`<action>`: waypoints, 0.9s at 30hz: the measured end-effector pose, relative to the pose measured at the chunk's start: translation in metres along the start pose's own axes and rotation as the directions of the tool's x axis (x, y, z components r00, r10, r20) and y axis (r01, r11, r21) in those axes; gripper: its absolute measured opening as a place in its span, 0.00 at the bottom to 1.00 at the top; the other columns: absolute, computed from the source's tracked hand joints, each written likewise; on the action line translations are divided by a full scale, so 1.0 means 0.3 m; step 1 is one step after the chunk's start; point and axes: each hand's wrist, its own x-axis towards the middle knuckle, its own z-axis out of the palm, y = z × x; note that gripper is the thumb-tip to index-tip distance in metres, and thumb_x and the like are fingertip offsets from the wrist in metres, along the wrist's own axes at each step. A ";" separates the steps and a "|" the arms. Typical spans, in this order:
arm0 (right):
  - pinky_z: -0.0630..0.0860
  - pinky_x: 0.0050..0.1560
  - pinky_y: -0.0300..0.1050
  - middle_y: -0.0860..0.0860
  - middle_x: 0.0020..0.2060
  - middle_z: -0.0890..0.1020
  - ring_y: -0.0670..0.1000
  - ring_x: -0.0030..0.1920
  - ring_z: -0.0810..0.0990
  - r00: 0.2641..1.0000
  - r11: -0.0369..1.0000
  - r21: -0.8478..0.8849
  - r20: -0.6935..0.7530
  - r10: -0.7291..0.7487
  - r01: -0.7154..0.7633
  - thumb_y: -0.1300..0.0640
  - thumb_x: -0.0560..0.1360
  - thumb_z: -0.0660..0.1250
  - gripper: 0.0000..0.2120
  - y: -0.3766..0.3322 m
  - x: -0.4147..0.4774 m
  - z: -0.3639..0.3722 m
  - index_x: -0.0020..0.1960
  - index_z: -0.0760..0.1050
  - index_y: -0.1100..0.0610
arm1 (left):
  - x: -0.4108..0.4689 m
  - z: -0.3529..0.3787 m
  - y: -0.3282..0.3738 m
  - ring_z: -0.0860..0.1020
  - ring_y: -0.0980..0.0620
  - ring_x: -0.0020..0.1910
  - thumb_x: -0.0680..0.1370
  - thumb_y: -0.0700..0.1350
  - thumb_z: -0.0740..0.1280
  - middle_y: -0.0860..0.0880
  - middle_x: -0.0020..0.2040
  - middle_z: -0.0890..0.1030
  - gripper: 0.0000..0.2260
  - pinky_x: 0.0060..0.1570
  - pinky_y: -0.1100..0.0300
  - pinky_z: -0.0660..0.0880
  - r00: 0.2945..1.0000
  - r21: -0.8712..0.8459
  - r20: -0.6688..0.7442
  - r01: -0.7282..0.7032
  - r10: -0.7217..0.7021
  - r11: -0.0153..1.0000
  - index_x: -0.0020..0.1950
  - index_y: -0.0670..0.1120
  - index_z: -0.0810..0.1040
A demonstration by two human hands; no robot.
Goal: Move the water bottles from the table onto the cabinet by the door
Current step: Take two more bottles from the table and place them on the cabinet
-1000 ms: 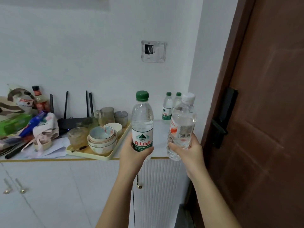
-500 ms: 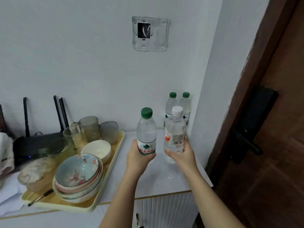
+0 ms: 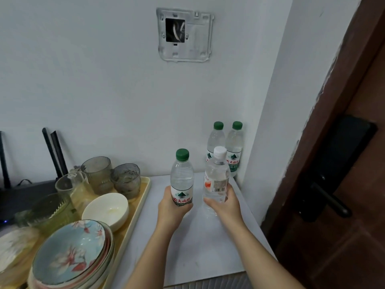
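White cabinet top (image 3: 187,257). Back-R corner: 2 green-capped bottles (image 3: 235,147), upright, side by side, vs wall. L side: yellow tray (image 3: 143,197) w/ glasses (image 3: 98,174) + stacked bowls (image 3: 68,257). Far L: black router (image 3: 18,195), antennas up.

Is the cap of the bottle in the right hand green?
No: the right hand holds the white-capped bottle, while the green-capped bottle is in the left hand.

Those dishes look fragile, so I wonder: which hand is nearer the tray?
Left. The left hand, holding a green-capped bottle, is just right of the tray; the right hand, holding a white-capped bottle, is farther right.
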 end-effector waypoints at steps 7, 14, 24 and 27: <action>0.76 0.52 0.34 0.42 0.55 0.81 0.41 0.55 0.81 0.999 1.000 -0.004 0.039 -0.005 0.005 0.65 0.67 0.78 0.33 -0.018 0.076 0.037 0.66 0.70 0.48 | 0.081 0.021 0.001 0.77 0.53 0.50 0.68 0.42 0.77 0.55 0.51 0.78 0.25 0.40 0.66 0.70 0.999 0.019 -0.012 -0.035 0.035 0.999 0.60 0.52 0.71; 0.74 0.55 0.40 0.48 0.56 0.78 0.49 0.57 0.79 0.999 0.991 -0.133 -0.014 -0.031 0.029 0.60 0.65 0.80 0.30 -0.015 0.163 0.106 0.62 0.70 0.52 | 0.189 0.042 0.011 0.66 0.58 0.50 0.66 0.42 0.78 0.48 0.55 0.73 0.25 0.49 0.62 0.67 0.995 0.139 -0.067 -0.063 0.073 0.988 0.59 0.48 0.73; 0.72 0.59 0.44 0.55 0.59 0.77 0.55 0.59 0.77 0.993 0.916 -0.400 -0.098 -0.072 0.027 0.58 0.66 0.80 0.29 -0.036 0.265 0.182 0.63 0.74 0.59 | 0.296 0.091 0.027 0.79 0.48 0.51 0.65 0.44 0.79 0.49 0.53 0.78 0.24 0.48 0.51 0.78 0.971 0.136 -0.214 -0.076 0.105 0.988 0.58 0.47 0.74; 0.73 0.54 0.43 0.54 0.54 0.78 0.54 0.55 0.78 0.989 0.907 -0.421 -0.126 -0.072 0.013 0.58 0.66 0.80 0.24 -0.025 0.289 0.180 0.58 0.74 0.59 | 0.326 0.098 0.030 0.79 0.47 0.53 0.66 0.43 0.79 0.48 0.54 0.78 0.25 0.48 0.52 0.77 0.972 0.134 -0.206 -0.084 0.111 0.987 0.59 0.46 0.74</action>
